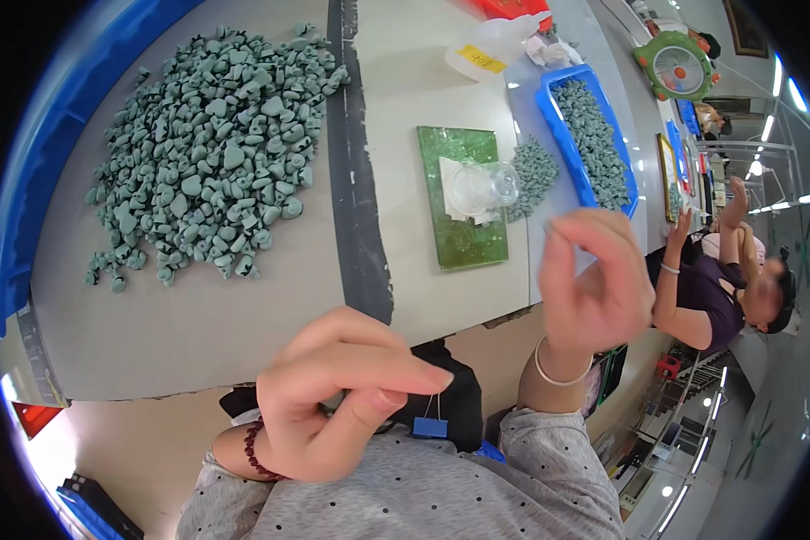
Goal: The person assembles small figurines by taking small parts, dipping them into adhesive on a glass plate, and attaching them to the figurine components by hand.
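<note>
My left hand (337,391) is closed above my lap, in front of the table's near edge. Its thumb presses up against the bent fingers, and anything between them is too small to make out. A blue binder clip (430,427) shows just below these fingertips, against black cloth; I cannot tell whether they touch it. My right hand (598,279) is raised to the right, its thumb and forefinger together in a pinch, slightly blurred. Nearest to it are a small heap of grey-green pieces (535,171) and a blue tray (547,108) of similar small pieces.
A large pile of grey-green pieces (216,153) covers the table's left part. A dark strip (360,180) crosses the tabletop. Further right, a clear cup (481,187) stands on a green board (468,247). A green fan (678,67) stands farther back; a person (711,288) sits at right.
</note>
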### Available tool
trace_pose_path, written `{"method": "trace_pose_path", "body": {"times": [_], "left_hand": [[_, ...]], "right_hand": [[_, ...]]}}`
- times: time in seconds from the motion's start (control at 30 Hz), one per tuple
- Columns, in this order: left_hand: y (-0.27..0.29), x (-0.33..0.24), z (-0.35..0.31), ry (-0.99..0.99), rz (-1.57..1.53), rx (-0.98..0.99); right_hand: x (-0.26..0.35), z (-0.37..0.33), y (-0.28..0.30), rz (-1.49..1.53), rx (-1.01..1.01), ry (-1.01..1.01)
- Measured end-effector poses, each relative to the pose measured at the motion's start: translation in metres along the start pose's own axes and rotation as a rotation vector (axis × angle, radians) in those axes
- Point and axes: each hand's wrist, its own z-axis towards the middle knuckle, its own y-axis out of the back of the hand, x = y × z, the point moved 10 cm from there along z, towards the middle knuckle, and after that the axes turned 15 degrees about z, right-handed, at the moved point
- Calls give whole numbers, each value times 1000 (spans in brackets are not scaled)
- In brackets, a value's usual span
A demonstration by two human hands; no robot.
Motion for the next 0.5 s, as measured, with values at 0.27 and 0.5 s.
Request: {"method": "trace_pose_path", "body": {"times": [0.27, 0.5], "left_hand": [[-9, -11, -2, -185, -40, -28], [-20, -25, -4, -333, 347, 73]], "right_hand": [[25, -18, -26, 656, -14, -288], [32, -20, -35, 646, 76, -288]]}}
